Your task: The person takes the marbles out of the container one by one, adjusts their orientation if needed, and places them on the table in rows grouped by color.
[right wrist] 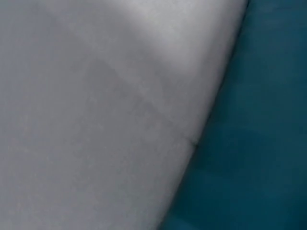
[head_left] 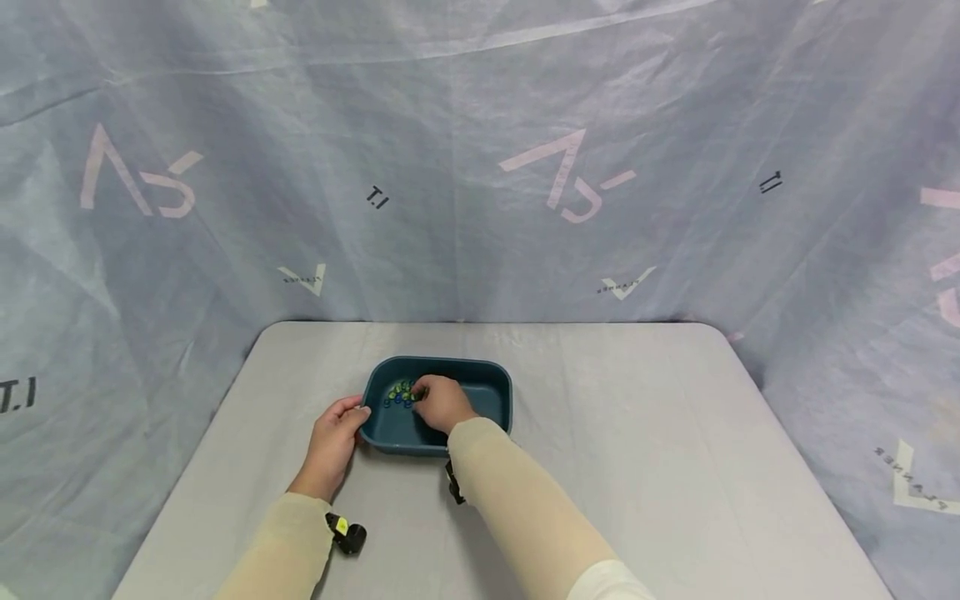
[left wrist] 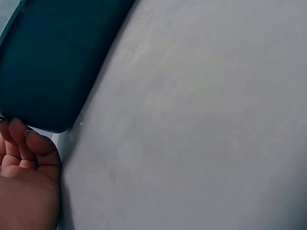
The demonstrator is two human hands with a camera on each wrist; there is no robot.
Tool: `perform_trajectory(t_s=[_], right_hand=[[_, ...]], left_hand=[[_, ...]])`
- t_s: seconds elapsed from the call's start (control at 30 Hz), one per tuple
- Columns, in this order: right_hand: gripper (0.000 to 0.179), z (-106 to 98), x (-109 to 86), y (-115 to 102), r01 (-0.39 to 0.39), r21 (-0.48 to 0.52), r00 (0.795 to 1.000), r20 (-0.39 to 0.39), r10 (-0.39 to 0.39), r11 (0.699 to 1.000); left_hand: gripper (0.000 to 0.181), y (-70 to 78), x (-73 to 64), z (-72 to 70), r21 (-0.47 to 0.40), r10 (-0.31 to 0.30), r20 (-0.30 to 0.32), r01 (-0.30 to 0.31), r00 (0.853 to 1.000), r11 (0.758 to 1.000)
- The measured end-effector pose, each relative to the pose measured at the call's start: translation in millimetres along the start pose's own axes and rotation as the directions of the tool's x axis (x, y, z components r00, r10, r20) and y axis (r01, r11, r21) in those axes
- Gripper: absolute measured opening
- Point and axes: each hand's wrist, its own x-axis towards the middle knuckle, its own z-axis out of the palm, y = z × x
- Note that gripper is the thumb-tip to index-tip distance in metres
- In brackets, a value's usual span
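Observation:
A dark teal rectangular tub [head_left: 480, 367] stands on the table. Small shiny green and blue pieces, which look like glass marbles [head_left: 399, 393], lie grouped in its left half. My left hand [head_left: 333, 437] holds the tub's left end, thumb over the rim and fingers outside; in the left wrist view its curled fingers [left wrist: 41, 146] meet the tub's end. Inside the tub, my right hand [head_left: 446, 404] reaches down with bent fingers at the right edge of the marbles. Whether it pinches one is hidden. The right wrist view shows only the tub's wall [right wrist: 254, 143] and the tabletop.
The pale grey tabletop [head_left: 637, 442] extends widely to the right of the tub. Printed grey cloth [head_left: 465, 233] hangs behind the table and along both sides. A black wrist camera [head_left: 348, 535] sits by the left sleeve.

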Motion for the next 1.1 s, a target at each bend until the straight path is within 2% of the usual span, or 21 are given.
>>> perform_trajectory(t_s=[0.33, 0.7, 0.87, 0.97, 1.1], right_hand=[[0.01, 0.1, 1.9, 1.0, 0.0, 0.015, 1.0, -0.011, 0.0, 1.0], [0.013, 3.3, 2.3, 1.1, 0.019, -0.052, 1.0, 0.004, -0.018, 0.998], [0.014, 4.9, 1.7, 2.8, 0.034, -0.07, 0.999, 0.004, -0.034, 0.997], [0.013, 4.3, 0.8, 3.4, 0.036, -0.053, 0.999, 0.01, -0.035, 0.998], [0.012, 2.2, -0.8, 5.1, 0.033, 0.021, 0.999, 0.009, -0.033, 0.999]], left_hand=[[0.037, 1.8, 1.2, 0.7, 0.007, 0.004, 0.004, -0.004, 1.0, 1.0], [0.038, 4.0, -0.5, 1.3, -0.012, -0.007, 0.006, 0.007, 1.0, 1.0], [0.04, 7.7, 1.3, 0.8, -0.031, -0.022, 0.03, 0.023, 0.999, 0.999], [0.04, 13.3, -0.6, 1.0, -0.027, -0.043, 0.038, 0.044, 0.998, 0.999], [0.039, 14.4, -4.7, 1.7, -0.036, -0.037, 0.031, 0.039, 0.999, 0.999]])
